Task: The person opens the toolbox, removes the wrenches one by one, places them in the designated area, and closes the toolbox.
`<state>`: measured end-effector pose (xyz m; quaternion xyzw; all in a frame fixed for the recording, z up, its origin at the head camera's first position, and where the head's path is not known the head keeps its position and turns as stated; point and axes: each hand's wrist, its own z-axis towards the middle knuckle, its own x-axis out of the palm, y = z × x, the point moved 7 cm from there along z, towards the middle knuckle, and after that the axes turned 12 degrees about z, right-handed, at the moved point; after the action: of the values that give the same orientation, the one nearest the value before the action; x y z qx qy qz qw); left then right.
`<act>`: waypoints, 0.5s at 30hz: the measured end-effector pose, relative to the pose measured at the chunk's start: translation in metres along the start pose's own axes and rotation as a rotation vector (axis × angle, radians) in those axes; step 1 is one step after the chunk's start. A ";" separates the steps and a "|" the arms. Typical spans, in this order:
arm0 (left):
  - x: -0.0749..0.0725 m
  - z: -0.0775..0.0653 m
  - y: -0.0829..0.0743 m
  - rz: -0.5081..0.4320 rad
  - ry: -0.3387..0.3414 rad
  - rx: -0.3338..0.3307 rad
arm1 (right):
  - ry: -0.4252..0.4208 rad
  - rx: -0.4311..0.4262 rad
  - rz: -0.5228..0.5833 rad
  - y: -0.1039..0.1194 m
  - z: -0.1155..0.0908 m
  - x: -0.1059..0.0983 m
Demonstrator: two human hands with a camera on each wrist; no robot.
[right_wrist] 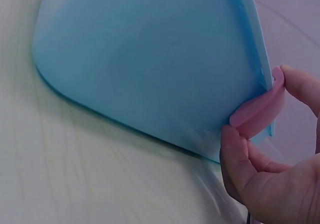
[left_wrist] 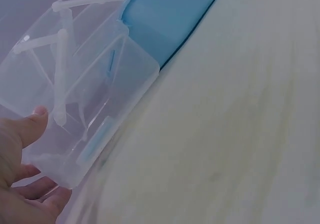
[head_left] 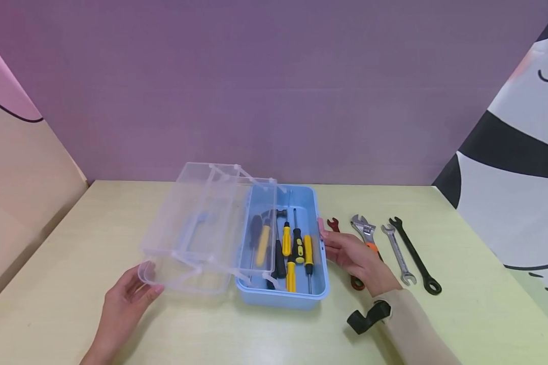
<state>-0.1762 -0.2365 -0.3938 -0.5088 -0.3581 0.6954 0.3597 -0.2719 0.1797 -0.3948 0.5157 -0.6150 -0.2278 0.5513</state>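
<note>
A light blue toolbox (head_left: 283, 300) stands on the table with its clear plastic lid (head_left: 196, 203) swung out to the left. My left hand (head_left: 130, 299) holds the lid's outer left edge, thumb on one side and fingers beneath. At the toolbox's right side, my right hand (head_left: 353, 256) pinches a pink latch (right_wrist: 260, 109) between thumb and fingers. Inside the box lie several yellow-and-black screwdrivers (head_left: 308, 251) and a hammer (head_left: 281, 213). Part of the lid covers the tools on the box's left.
To the right of the box lie a red wrench (head_left: 333, 224), partly behind my right hand, an adjustable wrench (head_left: 364, 229), a silver wrench (head_left: 398, 253) and a black wrench (head_left: 413, 253). A purple wall (head_left: 265, 101) rises behind the table (head_left: 50, 304).
</note>
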 end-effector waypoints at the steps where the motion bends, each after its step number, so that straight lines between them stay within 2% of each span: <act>1: -0.001 0.000 -0.002 0.001 -0.004 0.007 | -0.001 0.000 0.005 0.000 0.000 0.000; 10: -0.014 0.002 -0.028 0.160 -0.133 0.163 | 0.010 -0.018 -0.010 -0.001 0.000 -0.001; 15: -0.019 0.002 -0.044 0.229 -0.166 0.207 | 0.010 -0.010 0.006 -0.002 0.001 -0.001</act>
<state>-0.1675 -0.2319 -0.3465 -0.4475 -0.2528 0.8045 0.2977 -0.2719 0.1795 -0.3967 0.5122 -0.6128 -0.2264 0.5576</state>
